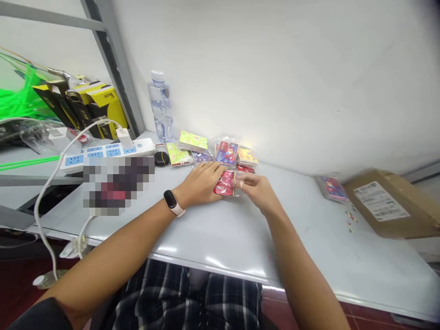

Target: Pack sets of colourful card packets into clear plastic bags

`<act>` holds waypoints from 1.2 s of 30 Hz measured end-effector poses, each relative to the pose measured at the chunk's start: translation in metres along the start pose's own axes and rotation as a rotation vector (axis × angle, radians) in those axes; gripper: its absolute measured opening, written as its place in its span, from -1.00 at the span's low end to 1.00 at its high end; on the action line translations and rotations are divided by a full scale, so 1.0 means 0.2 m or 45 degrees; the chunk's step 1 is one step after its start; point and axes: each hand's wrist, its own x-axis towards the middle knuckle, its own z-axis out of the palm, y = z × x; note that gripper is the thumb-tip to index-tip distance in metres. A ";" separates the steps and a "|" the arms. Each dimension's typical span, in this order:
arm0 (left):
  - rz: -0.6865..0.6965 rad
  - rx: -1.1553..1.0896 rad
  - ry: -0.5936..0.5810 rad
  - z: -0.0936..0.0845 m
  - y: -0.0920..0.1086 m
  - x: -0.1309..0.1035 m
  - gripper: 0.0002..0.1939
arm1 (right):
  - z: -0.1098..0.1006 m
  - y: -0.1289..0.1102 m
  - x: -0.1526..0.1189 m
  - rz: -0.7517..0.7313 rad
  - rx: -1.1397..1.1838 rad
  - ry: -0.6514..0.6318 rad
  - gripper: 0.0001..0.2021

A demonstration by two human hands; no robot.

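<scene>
A red card packet (225,184) in clear plastic lies on the grey tabletop (220,233) between my hands. My left hand (202,181) is closed on its left side, fingers at the upper left edge. At the right edge, the thumb and fingers of my right hand (257,189) pinch the packet. Just behind it is a stack of blue-and-red card packets (227,153) in plastic. A yellow card stack (247,156) sits to the right of that. Green card packs (193,141) and a dark blue pack (202,157) lie to the left.
A tall water bottle (161,107) stands against the wall. On the left are a white power strip (144,145) with a white cable, a small black case (161,159) and black-and-yellow boxes (106,107). A cardboard box (395,201) and another card stack (332,189) are at right.
</scene>
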 end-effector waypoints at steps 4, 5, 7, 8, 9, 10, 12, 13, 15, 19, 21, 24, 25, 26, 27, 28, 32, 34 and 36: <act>-0.056 0.029 0.034 -0.02 -0.03 0.00 -0.40 | -0.11 -0.03 -0.01 -0.044 0.031 0.132 -0.73; -0.079 0.037 0.048 -0.03 -0.04 -0.01 -0.37 | -0.15 -0.03 0.00 -0.071 0.049 0.180 -0.74; -0.126 0.049 0.074 -0.04 -0.07 -0.01 -0.34 | -0.23 -0.02 0.00 -0.138 0.145 0.275 -0.78; -0.152 0.056 0.083 -0.04 -0.08 -0.01 -0.34 | -0.27 -0.01 0.00 -0.153 0.190 0.311 -0.78; -0.180 0.067 0.091 -0.05 -0.09 -0.01 -0.35 | -0.31 0.00 0.00 -0.160 0.229 0.341 -0.78; -0.210 0.082 0.096 -0.05 -0.09 -0.01 -0.36 | -0.35 0.01 0.00 -0.174 0.267 0.373 -0.79; -0.273 0.118 0.111 -0.06 -0.11 -0.01 -0.37 | -0.41 0.03 -0.01 -0.179 0.301 0.401 -0.78; -0.306 0.133 0.121 -0.06 -0.11 -0.01 -0.38 | -0.43 0.03 -0.01 -0.175 0.302 0.397 -0.77; -0.369 0.144 0.153 -0.06 -0.12 -0.01 -0.41 | -0.44 0.03 -0.01 -0.133 0.276 0.317 -0.74; -0.430 0.113 0.230 -0.06 -0.12 0.00 -0.43 | -0.35 0.04 0.00 0.050 0.121 -0.083 -0.73; -0.423 0.096 0.254 -0.05 -0.13 0.00 -0.42 | -0.26 0.04 0.01 0.094 0.003 -0.279 -0.73; -0.412 0.074 0.262 -0.05 -0.12 0.00 -0.40 | -0.14 0.04 0.01 0.099 -0.203 -0.429 -0.73; -0.406 0.066 0.257 -0.05 -0.12 0.00 -0.39 | -0.12 0.04 0.01 0.073 -0.295 -0.431 -0.74; -0.398 0.059 0.251 -0.05 -0.12 0.00 -0.38 | -0.11 0.04 0.01 0.041 -0.391 -0.409 -0.75; -0.386 0.052 0.243 -0.05 -0.12 0.00 -0.37 | -0.11 0.04 0.00 0.004 -0.478 -0.362 -0.75; -0.373 0.045 0.234 -0.05 -0.11 0.00 -0.35 | -0.11 0.04 0.00 -0.031 -0.540 -0.296 -0.74; -0.330 0.028 0.193 -0.05 -0.10 0.00 -0.34 | -0.13 0.03 0.00 -0.137 -0.333 0.112 -0.62; -0.294 0.020 0.176 -0.04 -0.10 0.00 -0.34 | -0.12 0.02 0.00 -0.214 -0.072 0.263 -0.58; -0.240 0.008 0.152 -0.03 -0.09 -0.01 -0.33 | -0.10 0.01 0.00 -0.281 0.105 0.257 -0.58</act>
